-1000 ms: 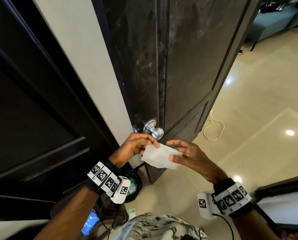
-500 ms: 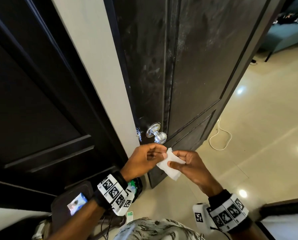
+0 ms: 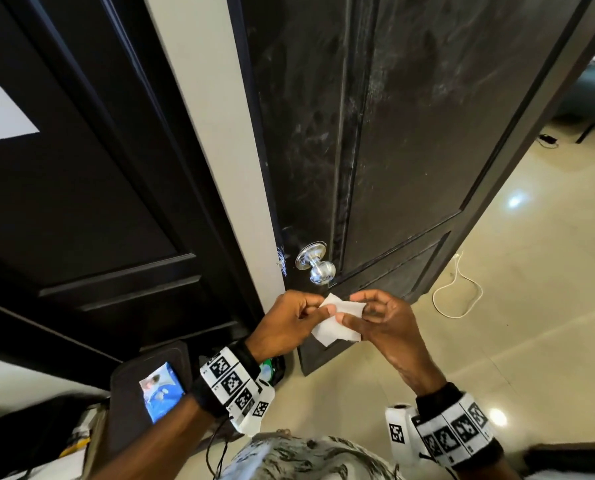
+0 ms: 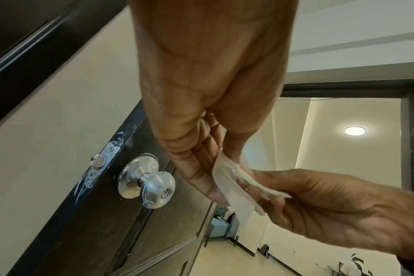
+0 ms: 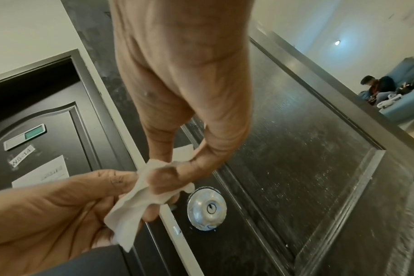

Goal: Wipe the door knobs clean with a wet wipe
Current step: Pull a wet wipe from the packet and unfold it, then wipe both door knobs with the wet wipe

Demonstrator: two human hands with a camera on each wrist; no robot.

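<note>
Closed door: a dark panelled door [image 3: 81, 161] fills the far left of the head view; the right wrist view shows a small sign plate and paper labels stuck on it.
Wall strip: a pale strip of wall [image 3: 213, 133] runs between that door and the open one.
Pouch: a dark pouch [image 3: 143, 386] with a small lit screen sits low at the left, by the left forearm.
Left hand: the left hand [image 3: 285, 323] pinches the left edge of the wipe between thumb and fingertips.
Door knob: a silver knob [image 3: 318, 266] with a keyhole in its face stands out from the open door, just above the hands (nothing touches it).
Wet wipe: the white wet wipe [image 3: 337, 322], creased and partly folded, hangs between both hands just below the knob.
Right hand: the right hand [image 3: 382, 320] has thumb and fingers curled onto the wipe's right edge.
Open door: the dark door [image 3: 410, 150] carrying the knob is dusty and smeared.
Floor: glossy cream tiles [image 3: 531, 306] lie to the right, with a white cable [image 3: 457, 292] looped near the door's foot.
</note>
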